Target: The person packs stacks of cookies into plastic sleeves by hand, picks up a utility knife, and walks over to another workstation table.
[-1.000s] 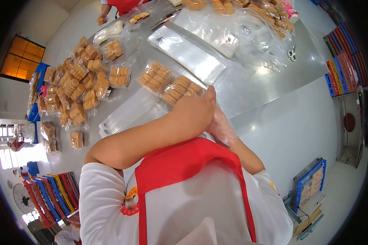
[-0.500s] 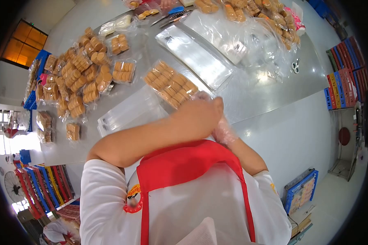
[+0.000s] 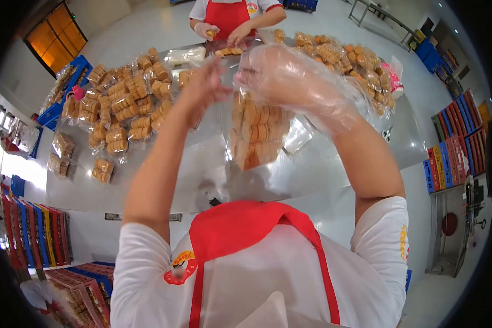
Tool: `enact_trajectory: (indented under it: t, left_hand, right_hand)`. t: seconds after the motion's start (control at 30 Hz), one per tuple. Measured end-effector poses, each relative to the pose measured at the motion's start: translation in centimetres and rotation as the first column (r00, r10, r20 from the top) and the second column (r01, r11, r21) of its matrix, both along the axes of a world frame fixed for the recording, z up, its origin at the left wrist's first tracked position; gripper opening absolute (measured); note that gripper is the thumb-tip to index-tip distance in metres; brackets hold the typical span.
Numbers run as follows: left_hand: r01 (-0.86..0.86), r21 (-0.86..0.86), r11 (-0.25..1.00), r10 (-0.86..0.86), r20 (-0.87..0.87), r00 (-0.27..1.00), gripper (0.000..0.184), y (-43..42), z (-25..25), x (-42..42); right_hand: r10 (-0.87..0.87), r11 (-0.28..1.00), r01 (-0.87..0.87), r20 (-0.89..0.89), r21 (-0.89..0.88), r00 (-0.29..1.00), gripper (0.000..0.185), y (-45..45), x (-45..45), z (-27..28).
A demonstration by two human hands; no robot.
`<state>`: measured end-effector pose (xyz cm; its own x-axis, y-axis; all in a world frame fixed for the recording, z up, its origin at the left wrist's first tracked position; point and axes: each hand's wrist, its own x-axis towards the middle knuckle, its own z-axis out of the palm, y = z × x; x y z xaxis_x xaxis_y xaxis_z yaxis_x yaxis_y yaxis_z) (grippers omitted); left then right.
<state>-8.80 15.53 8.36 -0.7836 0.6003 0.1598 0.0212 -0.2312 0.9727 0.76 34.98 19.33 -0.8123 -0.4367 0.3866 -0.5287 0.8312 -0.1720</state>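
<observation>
A clear bag of round brown cookies hangs upright above the table, its rows of cookies showing. My right hand, in a clear plastic glove, is closed at the top of this bag; the glove partly hides the grip. My left hand is bare and slightly blurred, raised to the left of the bag with its fingers apart and nothing in them. Behind the left hand lies a small cookie pack, partly covered by it.
A pile of bagged cookies covers the table's left side, another pile the right. Scissors lie at the right. Across the table, a person in a red apron handles cookies. Colored crates stand at the right.
The cookie bag has come up off the table and now hangs upright from my right hand. My left hand has moved away from the right one, up and left. The view has tilted upward.
</observation>
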Motion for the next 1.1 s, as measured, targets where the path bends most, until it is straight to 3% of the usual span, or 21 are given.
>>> enact_trajectory:
  t: [0.07,0.13,0.23,0.33,0.37,0.43,0.53,0.6,0.7,0.8,0.83,0.97,1.1]
  left_hand:
    - [0.054,0.036,0.998,-0.050,-0.091,0.995,0.116,-1.0,-2.8,3.7]
    - [0.010,0.037,0.999,-0.004,-0.159,0.987,0.121,-0.3,-3.3,6.8]
    - [-0.155,0.068,0.986,0.161,-0.094,0.982,0.122,-0.2,-1.2,9.4]
    - [-0.198,0.124,0.972,0.204,-0.038,0.978,0.114,-1.5,-1.4,9.8]
    - [-0.166,0.168,0.972,0.159,0.058,0.986,0.110,-2.1,-1.5,10.0]
    - [-0.119,0.267,0.956,0.055,0.236,0.970,0.102,-3.4,-1.7,10.6]
    - [-0.035,0.390,0.920,-0.110,0.343,0.933,0.098,-4.5,-1.6,11.9]
    - [0.089,0.278,0.956,-0.170,0.280,0.945,0.093,-6.0,-1.9,12.4]
    - [0.091,0.367,0.926,-0.203,0.281,0.938,0.094,-6.7,-3.2,14.2]
    - [0.041,0.371,0.928,-0.155,0.283,0.946,0.104,-9.0,-3.6,14.8]
    - [0.024,0.357,0.934,-0.132,0.281,0.951,0.106,-10.1,-3.7,14.8]
    - [-0.010,0.315,0.949,-0.036,0.139,0.990,0.113,-15.0,-5.1,13.8]
    - [-0.160,0.103,0.982,0.168,-0.078,0.983,0.116,-23.3,-2.9,14.9]
  right_hand:
    - [0.167,0.986,-0.169,-0.125,-0.005,0.978,0.035,-0.2,-1.0,1.9]
    - [0.280,0.952,-0.285,-0.054,-0.116,0.958,0.038,-0.8,-3.4,1.5]
    - [0.215,0.949,-0.092,0.404,-0.303,0.889,0.039,-3.5,-4.4,2.2]
    - [0.190,0.968,-0.038,0.633,-0.247,0.750,0.045,-4.7,-3.2,6.6]
    - [0.208,0.977,-0.134,0.612,-0.165,0.763,0.049,-4.1,-4.4,6.5]
    - [0.487,0.868,-0.425,0.606,-0.258,0.629,0.050,-3.0,-6.3,5.6]
    - [0.576,0.768,-0.595,0.659,-0.235,0.483,0.050,-3.6,-6.2,5.0]
    - [0.568,0.760,-0.568,0.749,-0.316,0.342,0.046,-5.1,-5.7,3.5]
    - [0.580,0.690,-0.673,0.759,-0.266,0.295,0.044,-7.2,-4.7,2.9]
    - [0.624,0.705,-0.501,0.775,-0.502,0.101,0.034,-9.3,-3.7,2.8]
    - [0.593,0.705,-0.576,0.789,-0.413,0.160,0.034,-10.7,-3.2,4.0]
    - [0.628,0.683,-0.599,0.755,-0.418,0.188,0.034,-16.3,-2.4,3.5]
    - [0.708,0.624,-0.663,0.659,-0.414,0.256,0.035,-23.4,-1.6,4.1]
